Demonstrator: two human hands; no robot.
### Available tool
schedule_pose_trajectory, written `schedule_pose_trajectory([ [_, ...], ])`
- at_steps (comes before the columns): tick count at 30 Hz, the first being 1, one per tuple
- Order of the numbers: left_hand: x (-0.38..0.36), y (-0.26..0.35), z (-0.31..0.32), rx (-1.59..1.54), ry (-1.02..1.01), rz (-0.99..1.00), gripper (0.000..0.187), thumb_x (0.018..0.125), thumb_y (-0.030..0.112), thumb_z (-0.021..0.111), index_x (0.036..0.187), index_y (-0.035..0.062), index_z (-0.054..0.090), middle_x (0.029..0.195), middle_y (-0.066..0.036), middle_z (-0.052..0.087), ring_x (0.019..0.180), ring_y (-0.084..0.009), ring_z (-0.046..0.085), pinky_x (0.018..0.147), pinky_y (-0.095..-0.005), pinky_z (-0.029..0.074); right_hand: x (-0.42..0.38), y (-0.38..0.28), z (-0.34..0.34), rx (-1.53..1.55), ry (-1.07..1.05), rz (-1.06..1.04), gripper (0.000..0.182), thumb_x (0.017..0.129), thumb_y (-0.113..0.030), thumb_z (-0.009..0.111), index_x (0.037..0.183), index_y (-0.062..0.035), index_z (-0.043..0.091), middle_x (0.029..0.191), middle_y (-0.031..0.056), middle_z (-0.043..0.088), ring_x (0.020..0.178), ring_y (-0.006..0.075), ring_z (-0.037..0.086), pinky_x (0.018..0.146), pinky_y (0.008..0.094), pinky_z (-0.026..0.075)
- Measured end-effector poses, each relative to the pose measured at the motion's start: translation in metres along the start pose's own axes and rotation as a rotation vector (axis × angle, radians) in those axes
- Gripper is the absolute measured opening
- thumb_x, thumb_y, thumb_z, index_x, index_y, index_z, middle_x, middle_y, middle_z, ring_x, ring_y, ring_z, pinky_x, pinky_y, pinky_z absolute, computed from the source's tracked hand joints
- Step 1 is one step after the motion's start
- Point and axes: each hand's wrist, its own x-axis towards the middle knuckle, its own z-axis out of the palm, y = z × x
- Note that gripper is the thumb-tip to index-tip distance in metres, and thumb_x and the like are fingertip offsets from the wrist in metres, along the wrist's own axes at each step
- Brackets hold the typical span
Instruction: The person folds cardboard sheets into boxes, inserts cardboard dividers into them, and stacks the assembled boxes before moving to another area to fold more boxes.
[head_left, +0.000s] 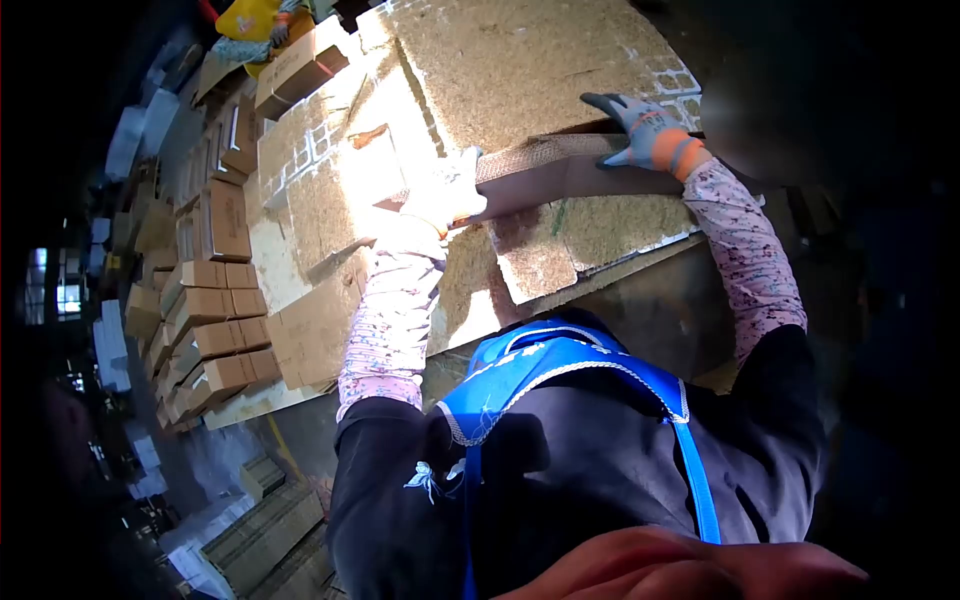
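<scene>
A long brown cardboard piece (560, 172) with a ridged, corrugated-looking upper edge stands across the worktop in front of me. My left hand (452, 190), gloved and washed out by bright light, grips its left end. Toward the other end is my right hand (648, 132) in a grey glove with an orange cuff. Its thumb lies on the near face and its fingers reach over the far side. Beneath and behind the piece lie worn brown boards (520, 60) with white grid-like marks along their edges.
Several brown cartons (215, 310) are stacked to the left. A tied carton bundle (300, 68) lies at the back left, near another person's gloved hand (280, 32). Flat panels (265, 530) are piled low at the left. The worktop's front edge (620, 262) runs close to my body.
</scene>
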Motion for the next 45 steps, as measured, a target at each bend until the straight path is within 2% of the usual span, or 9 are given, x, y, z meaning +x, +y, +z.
schedule_pose_trajectory([
  [2,0.0,0.006,-0.002,0.057,-0.064,-0.017,0.08,0.072,0.052,0.063,0.13,0.0024,0.04,0.122,-0.019,0.052,0.114,-0.0311,0.05,0.094,-0.0374,0.041,0.014,-0.016,-0.001,0.057,-0.363,0.166,0.072,0.072,-0.056,0.064,0.128,-0.0157,0.045,0.122,0.0155,0.054,0.111,0.0329,0.052,0.092,0.0398,0.042],
  [4,0.001,0.009,0.015,0.179,0.273,0.021,0.076,0.073,0.046,0.061,0.13,0.0004,0.039,0.122,-0.019,0.052,0.113,-0.0298,0.05,0.094,-0.0379,0.04,0.017,-0.02,0.007,-0.016,-0.323,0.182,0.065,0.074,-0.057,0.061,0.122,-0.0141,0.049,0.115,0.0144,0.058,0.106,0.0313,0.055,0.088,0.0386,0.044],
  [11,0.011,0.017,0.016,0.13,0.263,-0.066,0.072,0.075,0.042,0.059,0.129,-0.0006,0.039,0.117,-0.018,0.055,0.109,-0.0292,0.054,0.092,-0.0403,0.042,0.023,-0.075,0.03,-0.077,-0.056,0.294,0.062,0.076,-0.059,0.055,0.112,-0.0086,0.055,0.104,0.0133,0.063,0.097,0.0297,0.059,0.08,0.0393,0.045],
  [19,0.052,-0.012,0.05,-0.068,0.377,0.008,0.059,0.074,0.046,0.064,0.115,0.0045,0.051,0.102,-0.015,0.062,0.099,-0.0282,0.06,0.085,-0.0383,0.046,0.052,-0.073,0.025,0.038,-0.246,0.322,0.061,0.074,-0.056,0.06,0.111,-0.0083,0.057,0.107,0.0144,0.062,0.098,0.0294,0.059,0.085,0.0387,0.046],
  [21,0.025,-0.021,0.025,-0.177,0.158,0.012,0.074,0.075,0.048,0.062,0.129,0.0008,0.043,0.121,-0.021,0.054,0.111,-0.0325,0.053,0.096,-0.0391,0.04,0.043,-0.072,0.015,0.029,-0.222,0.281,0.061,0.074,-0.057,0.061,0.111,-0.0082,0.058,0.108,0.014,0.062,0.099,0.0299,0.059,0.085,0.039,0.046],
  [32,-0.059,-0.193,0.022,-1.09,0.4,-0.109,0.048,0.072,0.02,0.077,0.108,-0.0045,0.057,0.092,-0.011,0.066,0.08,-0.0153,0.062,0.074,-0.0272,0.05,0.016,-0.05,-0.046,0.393,0.034,0.153,0.054,0.068,-0.044,0.074,0.103,-0.0049,0.062,0.091,0.0142,0.065,0.084,0.0288,0.062,0.074,0.0351,0.047],
  [35,-0.011,-0.39,0.104,-1.452,0.382,-0.24,0.043,0.073,0.018,0.076,0.105,-0.0054,0.06,0.094,-0.01,0.066,0.081,-0.0156,0.063,0.073,-0.0267,0.051,0.016,-0.057,-0.051,0.426,0.066,0.189,0.047,0.07,-0.034,0.075,0.103,-0.0033,0.062,0.091,0.0128,0.066,0.082,0.0235,0.064,0.072,0.032,0.047],
  [41,-0.002,-0.423,0.045,-0.773,0.442,-0.362,0.057,0.072,0.036,0.075,0.11,-0.0036,0.059,0.104,-0.012,0.063,0.092,-0.0213,0.058,0.076,-0.0331,0.047,0.041,-0.115,-0.006,0.063,-0.13,0.144,0.045,0.066,-0.039,0.075,0.099,-0.0115,0.061,0.088,0.0106,0.066,0.083,0.0291,0.062,0.072,0.0373,0.048],
  [45,0.044,-0.415,0.05,-0.605,0.814,-0.512,0.072,0.074,0.04,0.071,0.123,-0.0061,0.046,0.118,-0.021,0.055,0.107,-0.0295,0.054,0.087,-0.0339,0.044,0.044,-0.133,0.024,0.013,-0.151,0.094,0.049,0.073,-0.05,0.066,0.102,-0.0116,0.059,0.088,0.0102,0.065,0.086,0.0292,0.062,0.071,0.0383,0.048],
])
